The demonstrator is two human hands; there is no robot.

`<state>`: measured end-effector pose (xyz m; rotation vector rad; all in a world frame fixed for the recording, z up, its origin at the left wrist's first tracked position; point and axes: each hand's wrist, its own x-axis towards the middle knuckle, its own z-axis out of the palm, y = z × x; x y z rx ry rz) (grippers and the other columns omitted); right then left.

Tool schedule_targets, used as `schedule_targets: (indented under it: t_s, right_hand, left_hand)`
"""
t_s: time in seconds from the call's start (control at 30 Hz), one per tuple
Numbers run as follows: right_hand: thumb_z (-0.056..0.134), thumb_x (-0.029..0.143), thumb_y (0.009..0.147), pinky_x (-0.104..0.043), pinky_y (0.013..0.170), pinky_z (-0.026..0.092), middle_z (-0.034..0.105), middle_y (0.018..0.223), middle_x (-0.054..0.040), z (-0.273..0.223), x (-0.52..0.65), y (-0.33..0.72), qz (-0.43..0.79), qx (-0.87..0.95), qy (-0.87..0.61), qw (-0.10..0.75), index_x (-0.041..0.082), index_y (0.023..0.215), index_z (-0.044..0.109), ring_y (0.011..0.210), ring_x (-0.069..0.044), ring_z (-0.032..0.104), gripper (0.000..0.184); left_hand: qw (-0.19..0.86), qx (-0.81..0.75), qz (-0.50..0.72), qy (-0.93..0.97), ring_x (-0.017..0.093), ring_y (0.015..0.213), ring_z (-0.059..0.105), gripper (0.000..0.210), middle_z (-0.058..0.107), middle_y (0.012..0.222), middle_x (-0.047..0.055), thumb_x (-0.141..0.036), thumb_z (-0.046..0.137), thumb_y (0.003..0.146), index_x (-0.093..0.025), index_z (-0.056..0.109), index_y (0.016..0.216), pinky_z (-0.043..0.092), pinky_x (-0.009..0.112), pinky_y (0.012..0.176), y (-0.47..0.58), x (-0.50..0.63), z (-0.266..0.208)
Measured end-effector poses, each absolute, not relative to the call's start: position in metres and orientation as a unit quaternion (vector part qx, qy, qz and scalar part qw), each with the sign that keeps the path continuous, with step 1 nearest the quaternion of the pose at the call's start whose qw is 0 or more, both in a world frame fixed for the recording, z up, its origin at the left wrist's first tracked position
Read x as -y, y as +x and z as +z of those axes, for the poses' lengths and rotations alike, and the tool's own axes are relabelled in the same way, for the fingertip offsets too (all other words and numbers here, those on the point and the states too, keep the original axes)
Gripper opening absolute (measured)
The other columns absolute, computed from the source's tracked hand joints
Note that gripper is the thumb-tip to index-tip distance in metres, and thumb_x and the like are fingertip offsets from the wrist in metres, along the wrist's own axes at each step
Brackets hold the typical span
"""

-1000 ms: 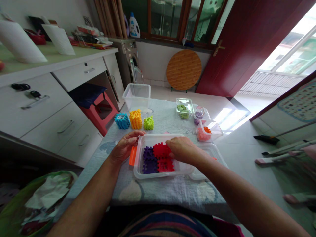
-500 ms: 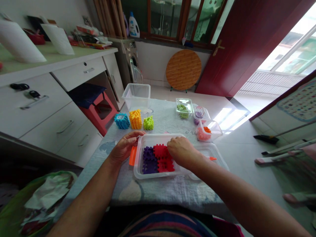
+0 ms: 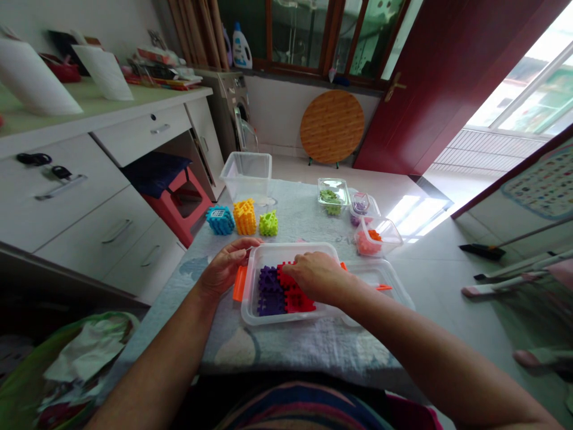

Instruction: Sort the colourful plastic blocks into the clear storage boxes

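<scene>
A clear plastic box (image 3: pixel 290 318) with orange side latches stands before me. Inside it, purple interlocking blocks (image 3: pixel 271 291) lie at the left and red interlocking blocks (image 3: pixel 299 300) beside them. My left hand (image 3: pixel 227 267) is at the box's far left corner, its fingers curled around the rim. Over the red blocks, my right hand (image 3: pixel 316 275) reaches into the box with closed fingers on a red piece, covering most of it. Beyond the box sit a blue block cube (image 3: pixel 220 220), an orange block stack (image 3: pixel 244 217) and a yellow-green block cube (image 3: pixel 268 223).
An open clear tub (image 3: pixel 246 173) stands at the table's far left. Small containers hold green (image 3: pixel 331 200), purple (image 3: pixel 360 209) and pink-orange pieces (image 3: pixel 369 241) at the right. A clear lid (image 3: pixel 396 286) lies under the box's right side. A stool (image 3: pixel 179 197) stands left.
My right hand has moved left, further over the red blocks, uncovering the orange latch on the box's right side. My left hand stays at the corner.
</scene>
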<state>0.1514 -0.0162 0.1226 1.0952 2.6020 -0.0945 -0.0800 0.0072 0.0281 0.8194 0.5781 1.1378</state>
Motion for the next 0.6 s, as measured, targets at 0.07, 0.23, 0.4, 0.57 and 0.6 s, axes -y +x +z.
schedule_targets:
  t_s: [0.07,0.23,0.4,0.57,0.6]
  right_hand:
    - [0.048,0.019,0.096,-0.03,0.067,0.051,0.075,0.095,-0.0104,0.12,0.015,0.146,-0.057,-0.921,0.352,0.156,0.022,0.114,0.066,0.085,-0.023,0.072,0.026]
    - [0.046,0.019,0.096,-0.031,0.066,0.051,0.074,0.097,-0.0121,0.112,0.014,0.144,-0.079,-0.917,0.351,0.171,0.021,0.11,0.067,0.087,-0.025,0.072,0.025]
    - [0.05,0.012,0.09,-0.029,0.071,0.049,0.074,0.101,-0.0088,0.119,0.009,0.16,-0.097,-0.92,0.36,0.125,0.02,0.116,0.063,0.09,-0.02,0.07,0.03]
    - [0.049,0.009,0.09,-0.028,0.076,0.049,0.071,0.106,-0.011,0.13,0.011,0.179,-0.043,-0.901,0.419,0.105,0.014,0.104,0.066,0.094,-0.019,0.067,0.022]
    - [0.049,0.009,0.091,-0.029,0.076,0.049,0.071,0.104,-0.0118,0.129,0.013,0.18,-0.025,-0.9,0.419,0.113,0.014,0.101,0.066,0.093,-0.019,0.067,0.021]
  left_hand:
    - [0.725,-0.262,0.516,0.373,0.02,0.085,0.071,0.03,0.075,0.105,0.007,-0.028,0.081,0.066,-0.017,0.077,0.095,0.056,0.027,0.074,-0.08,-0.007,0.028]
    - [0.724,-0.266,0.514,0.375,0.02,0.085,0.07,0.031,0.075,0.106,0.006,-0.028,0.081,0.066,-0.018,0.078,0.094,0.057,0.027,0.074,-0.08,-0.007,0.029]
    - [0.727,-0.259,0.516,0.373,0.02,0.084,0.07,0.031,0.075,0.104,0.006,-0.029,0.082,0.066,-0.017,0.078,0.094,0.056,0.027,0.074,-0.079,-0.007,0.03]
    - [0.732,-0.258,0.512,0.367,0.019,0.082,0.07,0.031,0.075,0.104,0.006,-0.028,0.082,0.065,-0.017,0.077,0.095,0.056,0.026,0.072,-0.079,-0.007,0.029]
    - [0.732,-0.258,0.512,0.367,0.019,0.082,0.07,0.031,0.075,0.103,0.006,-0.028,0.082,0.065,-0.017,0.077,0.095,0.056,0.026,0.072,-0.079,-0.007,0.029]
